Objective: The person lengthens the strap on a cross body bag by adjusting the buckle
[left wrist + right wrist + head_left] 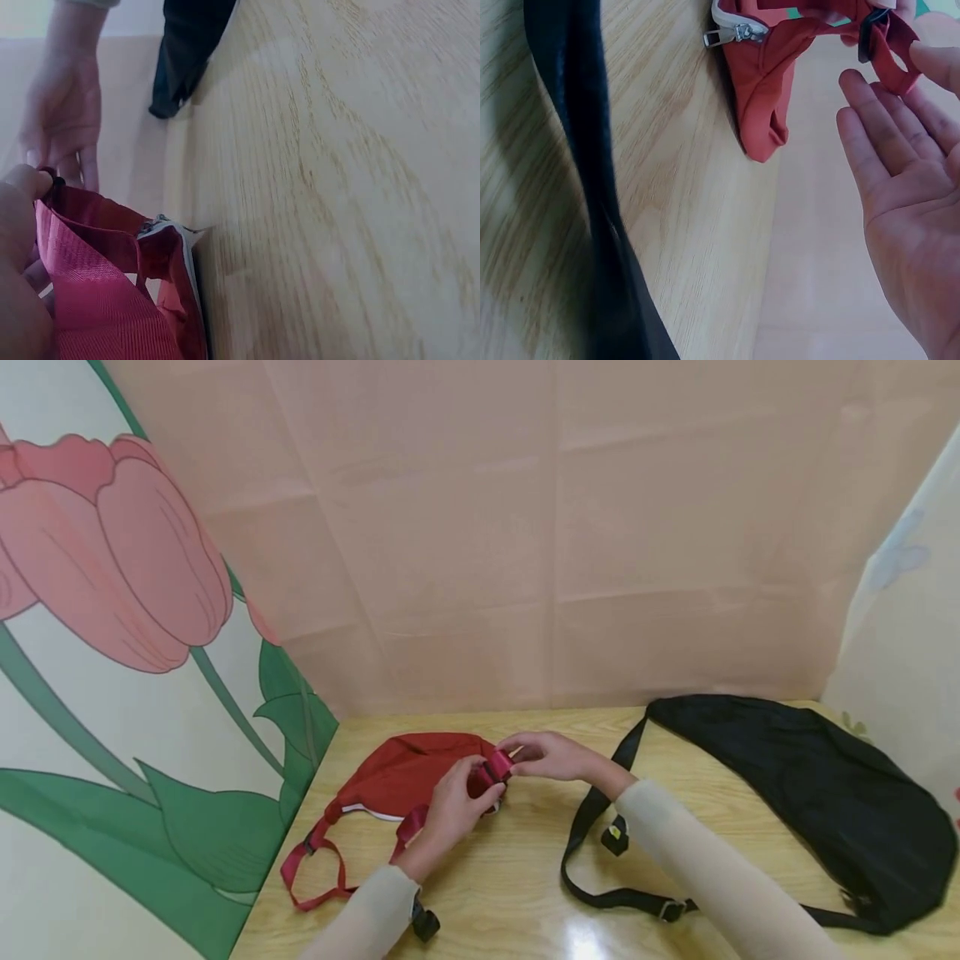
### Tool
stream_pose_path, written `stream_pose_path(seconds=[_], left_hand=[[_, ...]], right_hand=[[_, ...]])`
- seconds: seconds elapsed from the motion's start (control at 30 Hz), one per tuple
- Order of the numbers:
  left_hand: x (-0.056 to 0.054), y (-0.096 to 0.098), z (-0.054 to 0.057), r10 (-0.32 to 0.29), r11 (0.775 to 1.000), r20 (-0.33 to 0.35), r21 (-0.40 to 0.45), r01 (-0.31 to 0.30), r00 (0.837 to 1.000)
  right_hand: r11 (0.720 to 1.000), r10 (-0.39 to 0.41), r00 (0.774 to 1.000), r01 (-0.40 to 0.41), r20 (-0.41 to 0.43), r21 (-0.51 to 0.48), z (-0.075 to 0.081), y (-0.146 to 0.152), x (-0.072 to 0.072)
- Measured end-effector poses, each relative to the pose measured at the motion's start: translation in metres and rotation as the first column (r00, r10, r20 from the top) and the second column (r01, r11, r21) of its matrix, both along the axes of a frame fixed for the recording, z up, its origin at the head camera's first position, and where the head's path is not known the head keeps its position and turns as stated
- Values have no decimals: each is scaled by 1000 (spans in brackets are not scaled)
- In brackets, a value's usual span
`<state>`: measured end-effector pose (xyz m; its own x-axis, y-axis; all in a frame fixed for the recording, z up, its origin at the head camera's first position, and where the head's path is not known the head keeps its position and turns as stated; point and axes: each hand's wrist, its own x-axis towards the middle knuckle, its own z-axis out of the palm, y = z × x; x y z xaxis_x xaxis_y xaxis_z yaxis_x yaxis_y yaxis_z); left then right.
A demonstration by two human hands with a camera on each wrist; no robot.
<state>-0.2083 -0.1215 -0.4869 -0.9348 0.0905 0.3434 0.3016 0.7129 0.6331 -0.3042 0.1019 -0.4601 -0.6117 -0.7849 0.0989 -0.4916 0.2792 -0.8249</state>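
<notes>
A red waist bag [423, 768] lies on the wooden table, left of the middle. My left hand [453, 797] pinches its dark red strap [90, 292] by a small black slider buckle [867, 34]. Between the thumb and fingers of my right hand [553, 757] is a short loop of the same strap [892, 66], folded through the slider. Both hands are close together above the bag's right end. In the right wrist view the bag's zipper pull [742, 32] hangs near its open-looking edge. Part of the slider is hidden by fingers.
A black sling bag [810, 785] lies on the right, its black strap [577, 852] curving beneath my right forearm. Black buckle ends [615, 837] lie on the table [517, 885]. Another black buckle [426, 924] is by my left sleeve. A pinkish backdrop [555, 543] stands behind.
</notes>
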Motion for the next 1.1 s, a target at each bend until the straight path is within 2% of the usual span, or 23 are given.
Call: stream_pose_path(seconds=[0.2,0.4,0.5,0.63,0.73,0.83,0.93,1.0,1.1], left_hand=[[0,-2,1,-4,1000,-20,-27,4,1000],[-1,-3,1,-3,999,-26,-53,2,1000],[-1,-2,2,-9,997,-26,-72,7,1000],[0,-2,2,-21,996,-21,-88,19,1000],[0,-1,2,-27,995,-23,-96,24,999],[0,0,3,-31,993,-25,-118,27,999],[1,1,4,-36,991,-16,-133,33,999],[1,2,5,-38,990,-7,-139,37,999],[3,2,6,-41,989,5,-140,41,999]], right_hand=[[1000,2,1000,-2,29,-14,-1,3,0],[1000,-1,1000,1,23,-17,-2,4,0],[1000,22,1000,-22,-6,-4,0,4,1],[998,59,992,-55,-108,36,9,3,5],[995,82,970,-67,-231,71,19,0,10],[990,109,927,-67,-359,127,27,-4,13],[979,141,887,-59,-440,194,31,-6,14],[971,157,876,-53,-455,232,31,-7,15],[961,168,878,-45,-449,271,31,-8,15]])
